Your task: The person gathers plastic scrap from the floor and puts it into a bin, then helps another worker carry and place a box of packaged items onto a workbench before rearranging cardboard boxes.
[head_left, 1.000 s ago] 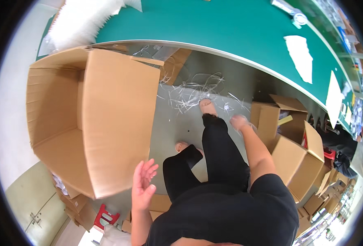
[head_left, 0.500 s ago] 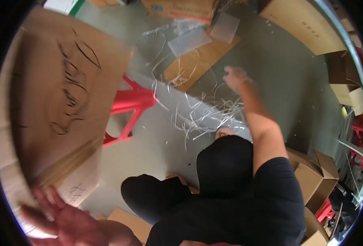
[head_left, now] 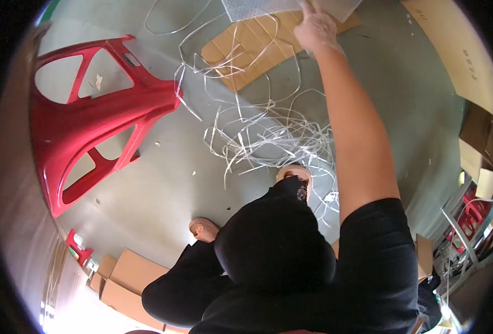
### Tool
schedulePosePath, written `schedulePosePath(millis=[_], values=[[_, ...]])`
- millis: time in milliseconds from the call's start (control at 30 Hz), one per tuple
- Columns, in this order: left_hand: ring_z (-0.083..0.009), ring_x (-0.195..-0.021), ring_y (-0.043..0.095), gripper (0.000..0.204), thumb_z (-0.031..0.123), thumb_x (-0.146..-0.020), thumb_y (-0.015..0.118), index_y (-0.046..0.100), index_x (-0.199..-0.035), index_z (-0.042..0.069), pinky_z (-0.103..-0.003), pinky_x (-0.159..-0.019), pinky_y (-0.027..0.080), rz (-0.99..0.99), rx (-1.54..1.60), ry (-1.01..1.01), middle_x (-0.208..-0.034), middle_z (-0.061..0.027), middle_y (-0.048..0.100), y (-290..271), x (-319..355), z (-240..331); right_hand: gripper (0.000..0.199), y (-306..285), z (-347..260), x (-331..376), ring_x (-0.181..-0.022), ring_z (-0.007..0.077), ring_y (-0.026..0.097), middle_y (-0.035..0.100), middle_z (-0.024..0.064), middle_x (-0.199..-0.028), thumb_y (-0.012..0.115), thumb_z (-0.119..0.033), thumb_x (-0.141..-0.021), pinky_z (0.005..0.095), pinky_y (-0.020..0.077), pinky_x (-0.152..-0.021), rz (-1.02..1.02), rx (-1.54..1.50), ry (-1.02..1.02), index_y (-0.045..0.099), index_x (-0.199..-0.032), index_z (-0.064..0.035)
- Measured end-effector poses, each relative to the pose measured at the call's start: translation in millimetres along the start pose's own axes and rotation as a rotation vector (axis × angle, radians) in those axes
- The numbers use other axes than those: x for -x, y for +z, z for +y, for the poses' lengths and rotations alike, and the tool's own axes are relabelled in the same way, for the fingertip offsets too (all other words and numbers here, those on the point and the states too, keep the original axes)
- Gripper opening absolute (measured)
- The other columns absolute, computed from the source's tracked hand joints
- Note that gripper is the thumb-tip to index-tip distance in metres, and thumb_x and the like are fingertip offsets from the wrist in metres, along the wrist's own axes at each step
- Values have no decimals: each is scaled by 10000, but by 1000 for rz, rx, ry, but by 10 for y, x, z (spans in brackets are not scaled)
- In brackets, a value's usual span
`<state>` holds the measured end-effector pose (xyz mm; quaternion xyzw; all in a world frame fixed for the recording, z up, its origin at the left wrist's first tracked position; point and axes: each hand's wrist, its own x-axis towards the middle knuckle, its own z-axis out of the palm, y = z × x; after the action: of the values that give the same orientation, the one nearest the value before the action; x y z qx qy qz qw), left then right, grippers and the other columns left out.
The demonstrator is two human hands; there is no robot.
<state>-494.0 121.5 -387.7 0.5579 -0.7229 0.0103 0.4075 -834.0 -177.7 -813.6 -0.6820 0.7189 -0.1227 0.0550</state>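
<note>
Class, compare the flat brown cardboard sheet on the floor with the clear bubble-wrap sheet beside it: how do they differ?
The brown cardboard sheet is opaque with ribbed lines; the clear bubble-wrap sheet is see-through and dotted. The cardboard has white plastic straps lying across it, untouched by hands; the bubble wrap is under the right hand. The bubble wrap overlaps the cardboard's top edge. Both lie flat on the floor.

Red plastic stool lying tipped on grey floor, left. Tangle of white plastic straps spread just beside it, centre. Large cardboard box upper right. Stacked flat cardboard boxes lower left. Small red stool near them.
</note>
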Motion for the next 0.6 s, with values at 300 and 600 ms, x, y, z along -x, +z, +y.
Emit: schedulePosePath(millis=[300, 600], values=[[-273, -972, 594, 452, 25, -830, 462, 399, -1264, -82, -382, -935, 436, -300, 399, -720, -1129, -176, 546, 747, 711, 113, 341, 132, -175, -156, -1063, 347, 568, 645, 176, -1042, 549, -277, -837, 448, 418, -918, -383, 55, -241, 607, -1111, -83], [-223, -1057, 561, 558, 78, -863, 598, 359, -1361, 0, -337, -926, 439, -570, 826, -1350, -1199, -165, 548, 2978, 860, -698, 345, -470, 425, 1435, -890, 185, 619, 647, 136, -978, 492, -277, -936, 318, 484, -824, -534, -838, -141, 603, -1083, 15]])
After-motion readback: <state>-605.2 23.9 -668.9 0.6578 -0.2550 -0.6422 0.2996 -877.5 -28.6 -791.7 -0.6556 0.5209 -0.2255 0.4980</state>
